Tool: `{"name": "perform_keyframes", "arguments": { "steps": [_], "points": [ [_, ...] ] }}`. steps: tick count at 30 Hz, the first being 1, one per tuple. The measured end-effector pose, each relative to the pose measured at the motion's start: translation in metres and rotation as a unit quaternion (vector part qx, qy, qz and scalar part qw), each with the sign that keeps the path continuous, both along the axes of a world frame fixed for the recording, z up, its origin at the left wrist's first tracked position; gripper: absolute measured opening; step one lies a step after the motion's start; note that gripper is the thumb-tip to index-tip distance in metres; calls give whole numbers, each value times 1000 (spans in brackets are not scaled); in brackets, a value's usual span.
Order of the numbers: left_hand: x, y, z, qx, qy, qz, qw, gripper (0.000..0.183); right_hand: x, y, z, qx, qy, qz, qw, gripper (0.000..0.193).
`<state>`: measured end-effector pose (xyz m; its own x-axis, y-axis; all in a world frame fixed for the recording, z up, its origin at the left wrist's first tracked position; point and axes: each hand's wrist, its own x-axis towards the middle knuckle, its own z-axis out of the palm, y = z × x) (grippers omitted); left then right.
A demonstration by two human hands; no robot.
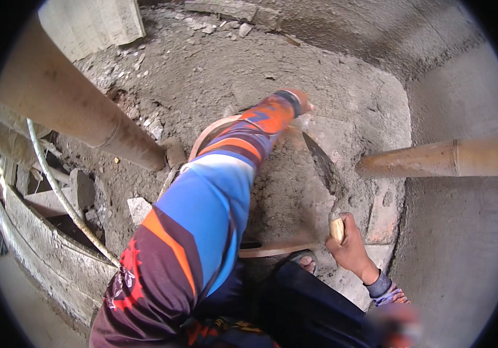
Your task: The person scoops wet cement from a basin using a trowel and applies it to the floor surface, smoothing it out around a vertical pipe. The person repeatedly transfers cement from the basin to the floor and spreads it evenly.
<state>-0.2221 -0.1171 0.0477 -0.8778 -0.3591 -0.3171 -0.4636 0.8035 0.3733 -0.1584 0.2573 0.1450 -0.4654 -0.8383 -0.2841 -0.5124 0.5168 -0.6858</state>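
Observation:
My right hand (pixel 350 246) is closed round the wooden handle (pixel 337 228) of a trowel. Its dark, pointed blade (pixel 318 161) extends away from me, along the right side of a pan of grey mortar (pixel 281 200). The pan's reddish-brown rim (pixel 278 250) shows nearest me and again at the left, behind my sleeve. Across the pan reaches my left arm, in a blue, orange and maroon sleeve. My left hand (pixel 302 102) is beyond the pan's far side, above the rough mortar-strewn ground. Motion blurs it, and its fingers are mostly hidden.
A thick bamboo pole (pixel 109 127) slants down at the left; another pole (pixel 434 159) juts in from the right wall (pixel 463 232). Broken blocks (pixel 82 188) and a pale hose-like strip (pixel 63 197) lie left. My sandalled foot (pixel 305 262) stands by the pan's near rim.

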Motion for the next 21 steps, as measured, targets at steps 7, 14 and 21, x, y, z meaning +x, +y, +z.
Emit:
{"name": "perform_keyframes", "arguments": {
  "steps": [7, 14, 21],
  "points": [
    [-5, -15, -17, -13, -46, 2, 999, 64, 30, 12, -66, 93, -74, 37, 992, 35],
    [-1, -15, -13, -16, -6, -3, 1000, 63, 0, 14, -63, 57, -138, 23, 989, 25],
    [-9, -27, -38, -18, 9, -14, 1000, 69, -4, 4, -34, 95, -245, -58, 963, 29]
  ]
}}
